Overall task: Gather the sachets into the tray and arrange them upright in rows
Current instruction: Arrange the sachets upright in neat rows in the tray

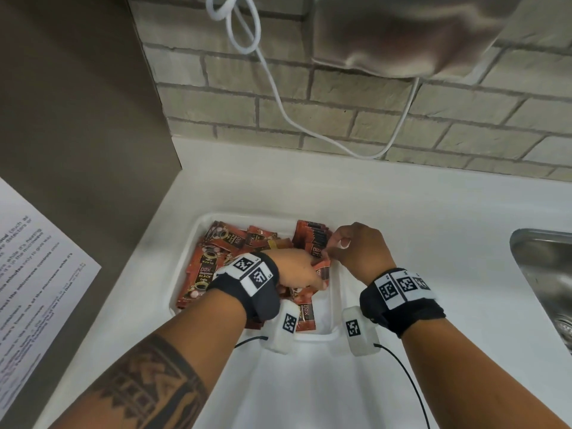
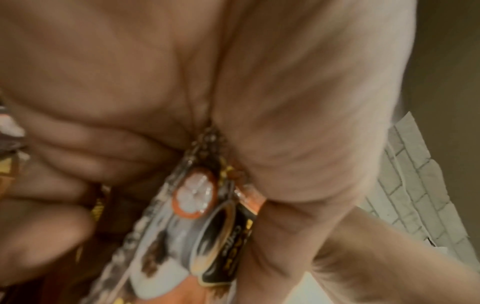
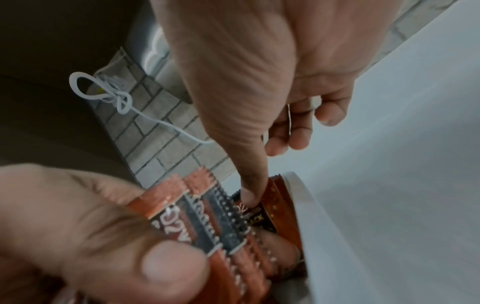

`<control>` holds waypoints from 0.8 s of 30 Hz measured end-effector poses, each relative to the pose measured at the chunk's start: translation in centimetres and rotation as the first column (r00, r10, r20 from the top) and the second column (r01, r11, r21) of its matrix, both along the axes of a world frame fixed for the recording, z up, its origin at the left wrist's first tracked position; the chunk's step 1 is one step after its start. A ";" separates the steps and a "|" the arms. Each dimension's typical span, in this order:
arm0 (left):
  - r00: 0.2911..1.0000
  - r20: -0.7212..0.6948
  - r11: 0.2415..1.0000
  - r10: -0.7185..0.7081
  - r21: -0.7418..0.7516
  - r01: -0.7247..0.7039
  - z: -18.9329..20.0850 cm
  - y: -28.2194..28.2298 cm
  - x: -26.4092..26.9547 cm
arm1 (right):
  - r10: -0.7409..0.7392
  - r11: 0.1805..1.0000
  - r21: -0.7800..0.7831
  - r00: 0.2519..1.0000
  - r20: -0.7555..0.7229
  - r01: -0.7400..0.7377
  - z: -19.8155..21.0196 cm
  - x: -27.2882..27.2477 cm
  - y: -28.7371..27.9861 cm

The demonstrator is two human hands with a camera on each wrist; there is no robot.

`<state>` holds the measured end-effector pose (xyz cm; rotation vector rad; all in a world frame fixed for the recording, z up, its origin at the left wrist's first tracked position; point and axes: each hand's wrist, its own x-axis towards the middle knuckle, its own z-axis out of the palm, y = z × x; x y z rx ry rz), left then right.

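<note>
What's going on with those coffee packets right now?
Left hand grips a bunch of sachets. Right hand presses the upright row. Tray mostly loose pile. Nothing blocking.

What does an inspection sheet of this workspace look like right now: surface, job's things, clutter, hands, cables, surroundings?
Surface: white countertop, bare where visible.
Job's things: white tray holds red-brown coffee sachets; most lie flat and jumbled at its left, one upright row stands at the far right corner.
Clutter: printed paper sheet at the left edge.
Hands: left hand grips a bunch of sachets; right hand has its forefinger pressed into the upright row, other fingers curled.
Cables: white cord hangs looped against the wall; thin black leads run from the wrist cameras.
Surroundings: grey brick wall, steel sink at right, brown panel at left.
</note>
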<state>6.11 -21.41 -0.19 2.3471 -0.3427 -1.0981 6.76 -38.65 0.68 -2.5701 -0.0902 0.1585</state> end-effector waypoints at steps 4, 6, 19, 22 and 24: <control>0.999 -0.020 0.999 0.034 0.012 -0.034 -0.5 -0.6 0.6 | -0.005 1.000 -0.024 1.000 0.007 0.005 -0.6 0.2 -0.2; 0.999 -0.026 0.999 0.045 0.011 -0.044 -0.6 -0.7 0.8 | -0.001 1.000 -0.007 1.000 0.029 0.002 -0.8 0.4 -0.2; 0.993 -0.040 0.993 0.114 0.001 -0.114 -1.0 -0.2 0.1 | 0.035 0.998 0.049 0.999 -0.006 -0.034 -1.2 0.4 -0.4; 0.994 -0.020 0.995 0.103 -0.014 -0.103 -0.5 -0.4 -0.2 | 0.044 0.998 0.042 0.999 0.005 -0.044 -1.2 0.4 -0.4; 0.996 -0.017 0.996 0.087 -0.022 -0.087 -0.2 -0.3 -0.4 | 0.045 0.998 0.040 0.999 0.020 -0.046 -1.1 0.3 -0.4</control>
